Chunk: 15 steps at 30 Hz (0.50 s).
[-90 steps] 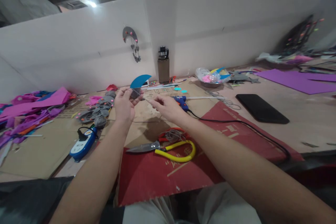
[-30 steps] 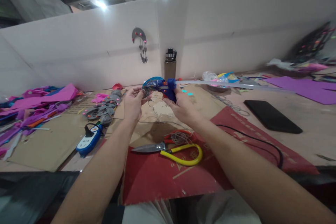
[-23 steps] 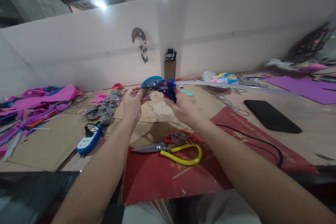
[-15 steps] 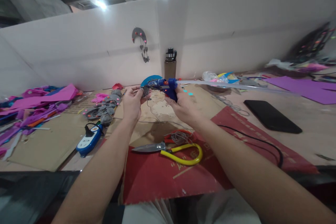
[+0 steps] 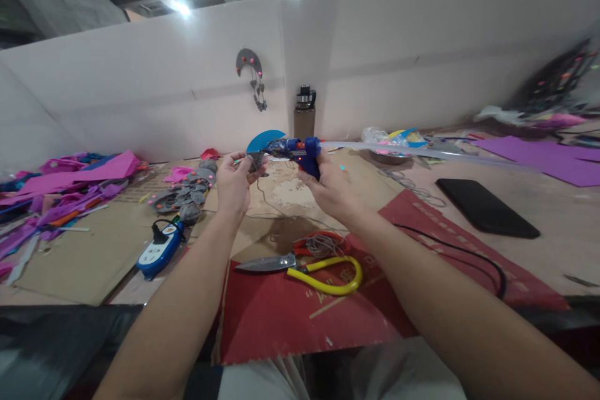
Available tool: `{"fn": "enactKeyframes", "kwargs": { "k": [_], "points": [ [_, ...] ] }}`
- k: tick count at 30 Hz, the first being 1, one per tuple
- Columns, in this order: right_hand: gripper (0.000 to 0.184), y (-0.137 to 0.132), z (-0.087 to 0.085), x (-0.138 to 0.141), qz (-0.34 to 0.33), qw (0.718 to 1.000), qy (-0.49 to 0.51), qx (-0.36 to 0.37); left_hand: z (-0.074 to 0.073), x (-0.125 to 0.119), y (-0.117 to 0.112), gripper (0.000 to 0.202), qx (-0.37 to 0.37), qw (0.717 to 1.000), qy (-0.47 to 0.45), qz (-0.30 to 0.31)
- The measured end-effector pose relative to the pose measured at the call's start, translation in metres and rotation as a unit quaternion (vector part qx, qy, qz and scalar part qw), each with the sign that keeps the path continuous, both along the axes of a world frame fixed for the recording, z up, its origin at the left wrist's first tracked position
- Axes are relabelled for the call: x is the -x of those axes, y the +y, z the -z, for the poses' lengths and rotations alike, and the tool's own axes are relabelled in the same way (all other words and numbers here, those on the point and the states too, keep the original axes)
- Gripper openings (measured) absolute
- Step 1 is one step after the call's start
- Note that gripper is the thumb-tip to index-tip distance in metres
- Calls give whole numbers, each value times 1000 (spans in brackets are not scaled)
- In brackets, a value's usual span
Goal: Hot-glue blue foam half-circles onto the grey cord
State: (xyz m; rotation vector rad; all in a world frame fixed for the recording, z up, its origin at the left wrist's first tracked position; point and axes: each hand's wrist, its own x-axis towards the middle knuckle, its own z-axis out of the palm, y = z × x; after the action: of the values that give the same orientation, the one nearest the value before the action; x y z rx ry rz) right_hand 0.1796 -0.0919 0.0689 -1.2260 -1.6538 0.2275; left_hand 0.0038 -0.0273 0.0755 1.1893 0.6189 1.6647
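Observation:
My right hand [image 5: 330, 190] is wrapped round the handle of a blue glue gun [image 5: 307, 153], with a long clear glue stick [image 5: 403, 151] running out of its back to the right. Between the fingers of my left hand [image 5: 237, 181] is a small grey felt piece [image 5: 256, 161], from which a thin grey string [image 5: 265, 197] trails down to the table. The gun's nozzle points left, close to the felt; whether they touch, I cannot tell. Behind them shows a blue rounded sheet [image 5: 266, 139].
Scissors [image 5: 323, 275] with yellow and red handles lie on red cardboard [image 5: 300, 331]. Left are grey felt pieces [image 5: 182, 190], a blue power strip [image 5: 159, 253] and pink scraps [image 5: 112, 172]. A bottle [image 5: 304, 115] stands behind; a black phone [image 5: 485, 207] lies right.
The glue gun and my right hand have shifted slightly to the right. The felt in my left hand has turned a little and moved slightly left, showing more of the blue sheet behind.

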Motion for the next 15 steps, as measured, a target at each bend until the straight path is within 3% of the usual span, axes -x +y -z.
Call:
{"fn": "enactKeyframes", "kwargs": {
  "k": [9,15],
  "points": [
    [48,-4,-3,1,23,1000,1,8,-2,1,-1,21,-5,1000,-2,14],
    [46,7,2,-4,30,999,20,13,-4,4,0,20,19,1000,-16,9]
  ]
}}
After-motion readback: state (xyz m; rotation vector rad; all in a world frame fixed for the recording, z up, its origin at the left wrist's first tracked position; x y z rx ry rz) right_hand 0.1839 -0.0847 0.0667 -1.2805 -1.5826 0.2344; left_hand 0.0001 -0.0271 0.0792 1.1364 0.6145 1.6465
